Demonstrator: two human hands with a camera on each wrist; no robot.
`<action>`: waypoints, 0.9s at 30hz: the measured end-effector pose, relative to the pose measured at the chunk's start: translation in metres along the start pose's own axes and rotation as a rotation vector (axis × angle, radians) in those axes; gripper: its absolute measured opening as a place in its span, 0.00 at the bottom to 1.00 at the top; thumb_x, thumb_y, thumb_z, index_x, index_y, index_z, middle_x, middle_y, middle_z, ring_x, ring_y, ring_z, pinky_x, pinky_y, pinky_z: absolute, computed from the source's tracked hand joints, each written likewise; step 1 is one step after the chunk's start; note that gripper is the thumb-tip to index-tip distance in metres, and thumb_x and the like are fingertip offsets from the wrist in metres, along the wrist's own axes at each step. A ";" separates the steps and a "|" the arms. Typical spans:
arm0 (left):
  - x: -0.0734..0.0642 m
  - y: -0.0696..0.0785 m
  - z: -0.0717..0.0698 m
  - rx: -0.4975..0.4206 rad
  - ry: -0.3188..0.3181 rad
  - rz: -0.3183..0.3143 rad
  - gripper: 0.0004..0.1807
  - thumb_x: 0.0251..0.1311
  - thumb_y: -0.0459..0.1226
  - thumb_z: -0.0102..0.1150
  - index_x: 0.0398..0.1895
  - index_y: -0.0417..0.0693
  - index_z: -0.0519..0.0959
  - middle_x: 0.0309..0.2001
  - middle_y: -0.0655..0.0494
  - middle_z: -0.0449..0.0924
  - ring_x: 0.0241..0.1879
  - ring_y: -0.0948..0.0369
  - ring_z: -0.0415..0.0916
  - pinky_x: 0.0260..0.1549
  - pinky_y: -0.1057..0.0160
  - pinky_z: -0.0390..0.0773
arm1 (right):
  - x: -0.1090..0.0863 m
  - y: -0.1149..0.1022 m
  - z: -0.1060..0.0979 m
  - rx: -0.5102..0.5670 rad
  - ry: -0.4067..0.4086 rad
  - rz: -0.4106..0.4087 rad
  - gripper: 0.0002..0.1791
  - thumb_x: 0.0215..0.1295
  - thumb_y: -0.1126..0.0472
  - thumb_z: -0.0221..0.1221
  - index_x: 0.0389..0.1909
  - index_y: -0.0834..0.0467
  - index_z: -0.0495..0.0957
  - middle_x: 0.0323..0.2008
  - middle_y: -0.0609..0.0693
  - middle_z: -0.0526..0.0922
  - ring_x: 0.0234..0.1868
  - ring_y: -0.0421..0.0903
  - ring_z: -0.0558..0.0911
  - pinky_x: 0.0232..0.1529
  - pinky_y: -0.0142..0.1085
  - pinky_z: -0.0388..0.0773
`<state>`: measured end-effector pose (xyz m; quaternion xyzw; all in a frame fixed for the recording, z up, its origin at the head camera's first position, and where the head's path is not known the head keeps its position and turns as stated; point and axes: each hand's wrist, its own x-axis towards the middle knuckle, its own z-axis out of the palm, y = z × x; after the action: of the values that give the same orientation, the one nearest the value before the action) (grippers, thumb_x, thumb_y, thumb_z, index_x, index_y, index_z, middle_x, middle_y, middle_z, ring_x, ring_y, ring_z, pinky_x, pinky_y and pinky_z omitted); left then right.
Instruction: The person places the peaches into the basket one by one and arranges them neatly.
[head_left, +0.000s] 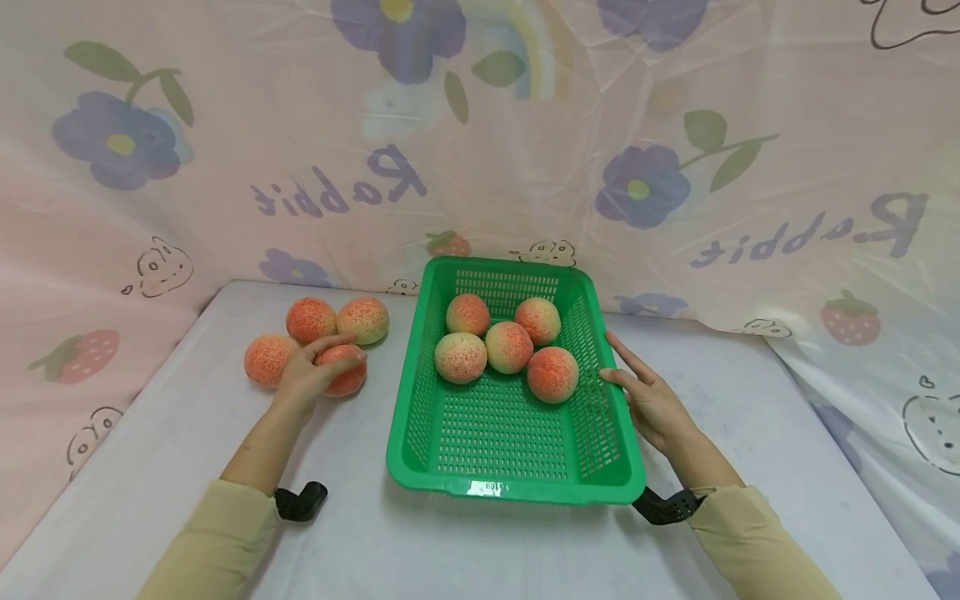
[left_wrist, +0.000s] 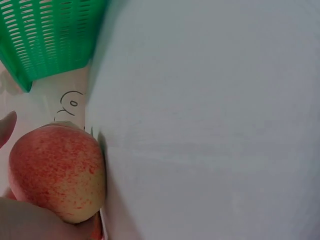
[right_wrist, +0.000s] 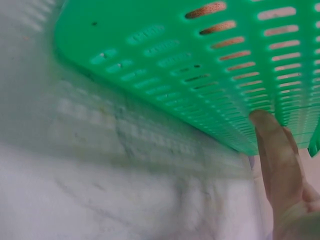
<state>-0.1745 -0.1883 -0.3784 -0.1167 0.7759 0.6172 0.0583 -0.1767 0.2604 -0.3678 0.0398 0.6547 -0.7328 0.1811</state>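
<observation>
On my feed, the left hand's [head_left: 306,377] thumb and fingers are clamped on one peach [head_left: 347,379], left of the green plastic basket [head_left: 555,492]. The right hand [head_left: 658,407] pinches that basket's right side, thumb lapped over the rim, fingers against the slotted outer wall. Around the held fruit I count three more peaches [head_left: 311,320], also left of the basket: two behind and one on its far side from the basket. Five peaches [head_left: 509,347] sit inside the basket, toward its back, making nine altogether. I see two black wrist mounts [head_left: 300,502], one each side of the basket's front end. A white-covered table [head_left: 352,533] lies under the basket, and behind it hangs a printed cloth [head_left: 510,167] with two mirrored "Rabbit" words.
</observation>
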 end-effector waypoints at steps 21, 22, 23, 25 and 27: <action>0.006 0.000 0.000 0.022 0.057 -0.022 0.34 0.56 0.39 0.67 0.67 0.49 0.68 0.76 0.47 0.40 0.74 0.48 0.39 0.70 0.46 0.51 | 0.002 0.002 -0.001 0.015 -0.004 0.009 0.41 0.67 0.58 0.60 0.74 0.33 0.50 0.52 0.46 0.73 0.30 0.37 0.82 0.34 0.32 0.83; 0.006 0.003 0.000 0.025 0.063 -0.013 0.34 0.56 0.40 0.68 0.67 0.50 0.68 0.76 0.47 0.43 0.74 0.48 0.40 0.70 0.46 0.52 | 0.002 0.002 -0.001 0.013 -0.003 0.009 0.41 0.67 0.58 0.60 0.74 0.34 0.50 0.52 0.46 0.73 0.29 0.37 0.82 0.34 0.32 0.83; 0.005 0.006 0.000 0.030 0.066 -0.003 0.34 0.55 0.41 0.68 0.67 0.51 0.68 0.76 0.48 0.44 0.74 0.48 0.41 0.69 0.47 0.53 | 0.001 0.002 -0.001 0.012 -0.002 0.008 0.41 0.67 0.58 0.59 0.74 0.34 0.50 0.51 0.47 0.73 0.29 0.37 0.82 0.34 0.32 0.82; 0.004 0.013 0.000 0.033 0.071 0.021 0.35 0.55 0.42 0.69 0.67 0.52 0.69 0.76 0.49 0.46 0.73 0.49 0.43 0.69 0.47 0.54 | 0.001 0.002 -0.002 0.014 -0.002 0.006 0.41 0.67 0.58 0.59 0.74 0.34 0.50 0.50 0.47 0.74 0.29 0.37 0.82 0.34 0.32 0.83; 0.002 0.020 0.000 0.028 0.065 0.046 0.35 0.55 0.42 0.69 0.67 0.52 0.68 0.75 0.49 0.47 0.73 0.50 0.43 0.69 0.48 0.55 | 0.000 0.002 -0.002 0.018 -0.003 0.004 0.41 0.67 0.58 0.59 0.74 0.34 0.50 0.48 0.47 0.75 0.29 0.37 0.82 0.34 0.33 0.83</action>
<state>-0.1815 -0.1843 -0.3603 -0.1177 0.7883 0.6036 0.0205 -0.1769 0.2620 -0.3696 0.0415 0.6475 -0.7385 0.1831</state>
